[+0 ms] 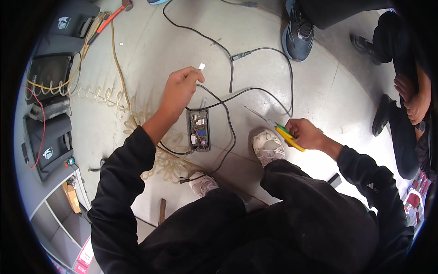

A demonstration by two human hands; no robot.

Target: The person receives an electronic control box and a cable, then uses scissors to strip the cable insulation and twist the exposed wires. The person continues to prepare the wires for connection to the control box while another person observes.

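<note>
My left hand (182,86) is raised over the floor, its fingers pinched on a small white piece (201,66) whose kind I cannot make out. In my right hand (305,133) are long-nose pliers (285,131) with yellow and green handles, their thin jaws pointing up and left. Between the hands, on the floor, lies an opened black electronic unit (199,131) with its circuit board and small parts exposed. A black cable (231,119) loops around its right side and crosses its upper end.
A black power cord (291,82) curls across the floor ahead. At the left are a coiled clear hose (91,91), an orange-handled hammer (109,20) and black cases (48,137). Another person's shoe (299,39) stands at the upper right; a second person's hands (413,100) show farther right.
</note>
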